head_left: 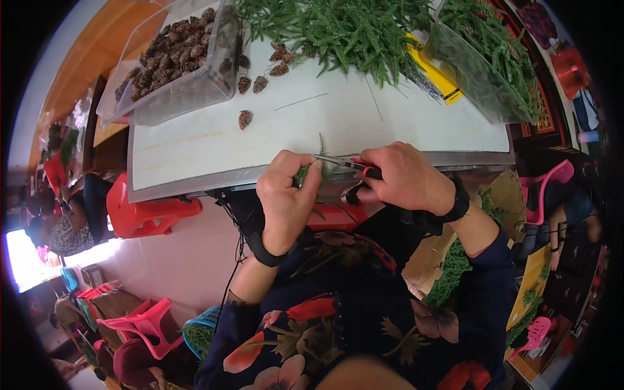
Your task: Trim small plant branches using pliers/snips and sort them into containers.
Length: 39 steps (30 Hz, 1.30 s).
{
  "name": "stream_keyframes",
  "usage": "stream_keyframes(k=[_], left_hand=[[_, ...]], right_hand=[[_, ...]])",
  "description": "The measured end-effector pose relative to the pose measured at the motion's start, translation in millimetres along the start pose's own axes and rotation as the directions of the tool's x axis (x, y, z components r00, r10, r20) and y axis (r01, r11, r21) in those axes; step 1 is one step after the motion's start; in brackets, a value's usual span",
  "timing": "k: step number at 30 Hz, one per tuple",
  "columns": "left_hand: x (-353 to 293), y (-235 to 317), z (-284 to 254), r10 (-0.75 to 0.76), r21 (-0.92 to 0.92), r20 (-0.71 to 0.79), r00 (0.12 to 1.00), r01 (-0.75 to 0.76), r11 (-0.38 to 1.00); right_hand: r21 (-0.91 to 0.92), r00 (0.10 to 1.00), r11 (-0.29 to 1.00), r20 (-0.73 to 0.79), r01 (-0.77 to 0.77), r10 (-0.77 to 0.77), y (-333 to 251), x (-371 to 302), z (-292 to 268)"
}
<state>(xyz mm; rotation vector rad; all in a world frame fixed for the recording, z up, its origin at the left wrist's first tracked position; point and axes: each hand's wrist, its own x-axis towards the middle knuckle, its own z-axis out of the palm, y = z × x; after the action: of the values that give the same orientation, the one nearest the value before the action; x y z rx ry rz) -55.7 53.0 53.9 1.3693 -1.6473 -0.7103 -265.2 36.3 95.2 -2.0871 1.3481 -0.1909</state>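
Observation:
At the near edge of the white table (195,151), my left hand (286,195) is closed in a pinch on a small green artificial pine sprig (301,175). Its thumb and forefinger meet right by the jaws of the pliers (344,162). Those pliers have red and black handles, and my right hand (413,182) is wrapped round them. The jaws touch or lie just beside the sprig at my left fingertips; which of the two I cannot tell. Straight ahead on the tabletop lie loose thin wires (301,102) and a single pine cone (245,119).
A clear plastic bin (175,110) of pine cones stands far left. Green sprigs (351,32) are heaped at the far middle, beside a yellow packet (435,75) and another clear bin (455,71). Below the table are a red stool (140,211) and a cardboard box (422,266). Other people sit nearby.

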Motion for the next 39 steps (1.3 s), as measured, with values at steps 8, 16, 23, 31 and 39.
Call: stream_keyframes(k=[8, 16, 23, 31, 39], left_hand=[[1, -10, -6, -0.382, -0.670, 0.327, 0.864, 0.497, 0.551], [1, -21, -15, -0.338, -0.719, 0.543, 0.769, 0.633, 0.287], [1, -29, -17, -0.246, -0.718, 0.644, 0.724, 0.684, 0.133], [0, -18, -13, -0.294, -0.665, 0.430, 0.854, 0.519, 0.537], [-2, -17, -4, -0.237, -0.460, 0.180, 0.955, 0.295, 0.837]], right_hand=[[-0.050, 0.951, 0.970, -0.190, 0.239, -0.244, 28, 8, 8], [-0.130, 0.855, 0.882, -0.217, 0.453, -0.471, 31, 24, 1], [-0.065, 0.835, 0.861, -0.217, 0.505, -0.506, 31, 28, 1], [-0.053, 0.945, 0.950, -0.097, 0.309, -0.313, 25, 17, -3], [-0.098, 0.999, 0.994, 0.015, 0.050, -0.048, 9, 10, 1]])
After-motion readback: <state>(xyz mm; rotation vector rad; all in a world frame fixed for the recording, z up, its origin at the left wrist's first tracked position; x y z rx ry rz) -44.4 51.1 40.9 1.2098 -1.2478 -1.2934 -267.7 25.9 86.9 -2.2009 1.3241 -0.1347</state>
